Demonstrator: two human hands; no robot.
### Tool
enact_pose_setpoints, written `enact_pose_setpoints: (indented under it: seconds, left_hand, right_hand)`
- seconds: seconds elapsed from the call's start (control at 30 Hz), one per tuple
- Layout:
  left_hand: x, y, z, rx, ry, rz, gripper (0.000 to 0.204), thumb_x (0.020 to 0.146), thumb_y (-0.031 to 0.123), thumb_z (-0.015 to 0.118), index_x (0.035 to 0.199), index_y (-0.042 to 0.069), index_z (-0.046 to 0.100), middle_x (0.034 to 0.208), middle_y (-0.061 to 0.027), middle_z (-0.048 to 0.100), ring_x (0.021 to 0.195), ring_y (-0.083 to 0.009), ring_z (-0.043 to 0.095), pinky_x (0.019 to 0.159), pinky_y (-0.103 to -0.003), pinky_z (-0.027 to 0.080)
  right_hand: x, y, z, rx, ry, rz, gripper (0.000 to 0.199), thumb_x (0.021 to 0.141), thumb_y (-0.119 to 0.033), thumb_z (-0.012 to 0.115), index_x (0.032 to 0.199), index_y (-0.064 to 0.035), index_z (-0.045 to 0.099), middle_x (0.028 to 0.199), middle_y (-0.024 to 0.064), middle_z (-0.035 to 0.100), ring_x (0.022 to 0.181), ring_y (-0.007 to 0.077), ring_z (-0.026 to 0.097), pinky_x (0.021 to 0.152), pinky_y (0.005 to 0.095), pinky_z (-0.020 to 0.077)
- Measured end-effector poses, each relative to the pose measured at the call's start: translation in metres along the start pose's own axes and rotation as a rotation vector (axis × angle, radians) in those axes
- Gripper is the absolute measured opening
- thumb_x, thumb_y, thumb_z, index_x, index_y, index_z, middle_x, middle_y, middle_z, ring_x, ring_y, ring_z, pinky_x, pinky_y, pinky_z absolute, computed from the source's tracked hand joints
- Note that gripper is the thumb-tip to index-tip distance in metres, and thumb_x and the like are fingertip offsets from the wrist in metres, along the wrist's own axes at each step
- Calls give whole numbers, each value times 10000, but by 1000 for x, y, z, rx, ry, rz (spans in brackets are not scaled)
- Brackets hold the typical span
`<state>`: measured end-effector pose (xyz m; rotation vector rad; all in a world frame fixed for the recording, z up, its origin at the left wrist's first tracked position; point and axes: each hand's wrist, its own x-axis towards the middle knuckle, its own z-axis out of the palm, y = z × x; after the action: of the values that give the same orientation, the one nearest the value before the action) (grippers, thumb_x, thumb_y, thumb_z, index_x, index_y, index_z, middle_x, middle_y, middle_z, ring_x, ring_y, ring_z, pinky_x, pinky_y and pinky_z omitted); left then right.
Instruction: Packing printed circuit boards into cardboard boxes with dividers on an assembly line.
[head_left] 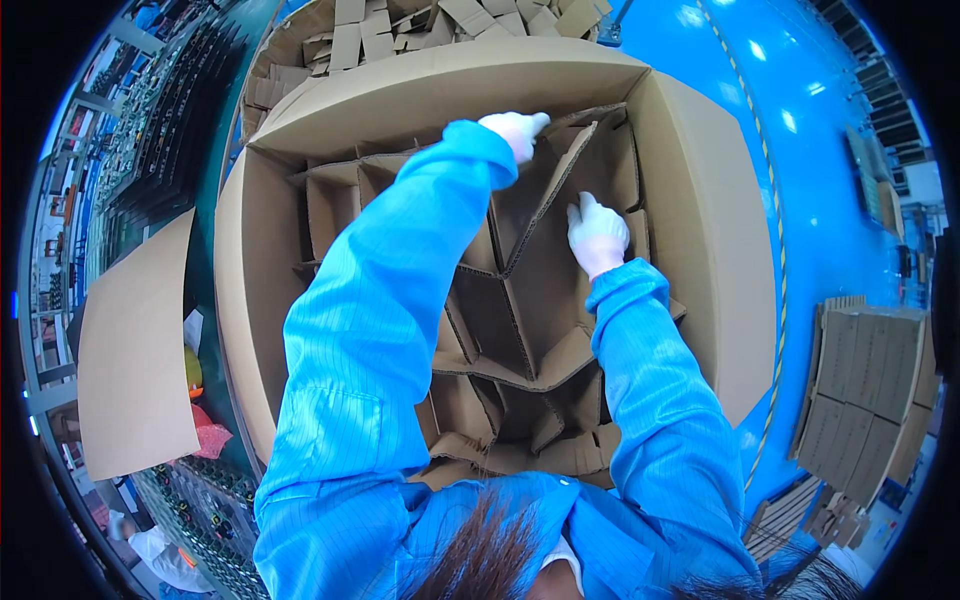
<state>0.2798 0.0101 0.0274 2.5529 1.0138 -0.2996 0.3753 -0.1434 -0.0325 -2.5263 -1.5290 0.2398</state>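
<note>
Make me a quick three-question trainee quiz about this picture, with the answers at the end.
1. True or false: in the open carton, the left hand is nearer the far wall than the right hand.
2. What stands inside the carton? A) glass bottles B) cardboard dividers C) coiled cables
3. Fill in the colour: both sleeves are ____.

Key: 1 true; 2 B; 3 blue.

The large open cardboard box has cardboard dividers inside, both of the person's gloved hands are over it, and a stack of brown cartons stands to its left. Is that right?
Not quite: in the head view the stack of brown cartons stands to the right of the large open cardboard box, not its left. The rest holds.
</note>
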Motion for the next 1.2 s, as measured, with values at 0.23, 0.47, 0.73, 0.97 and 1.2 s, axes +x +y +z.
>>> enact_pose_setpoints:
  seconds: [0.23,0.47,0.73,0.97,1.2]
  left_hand:
    - [9,-41,14,-198,39,-125,392,845,298,387,1158,113,534,1099,-149,586,966,-369,557,851,-441,424]
    - [-31,-5,31,-296,338,-236,439,827,296,455,1191,50,463,1150,-184,535,1022,-375,523,879,-463,418]
    - [-96,27,1,-537,328,-117,456,730,395,591,931,-9,525,883,-191,592,779,-353,572,716,-425,461]
    - [-101,28,80,-193,446,-77,407,750,246,557,1090,29,499,865,-166,630,748,-359,606,673,-386,487]
    - [-95,38,68,-269,378,-130,449,772,273,522,1160,50,485,902,-139,645,776,-339,616,685,-383,486]
  right_hand:
    - [-2,-27,3,-132,-10,-251,243,837,-268,473,959,-79,565,711,148,623,622,375,589,522,454,456]
    - [-11,8,13,-12,-53,-181,325,858,-278,462,1084,-59,544,854,179,639,715,401,588,597,456,457]
    - [6,-1,0,146,-367,-167,402,868,-286,458,1183,-38,478,1023,217,593,869,392,573,711,445,453]
    - [10,8,-30,0,-375,-195,478,806,-347,491,1168,-39,435,1056,199,579,948,392,554,817,454,434]
    - [-16,12,-68,-43,-146,-96,380,810,-338,481,1038,-37,526,972,182,605,886,360,578,755,439,457]
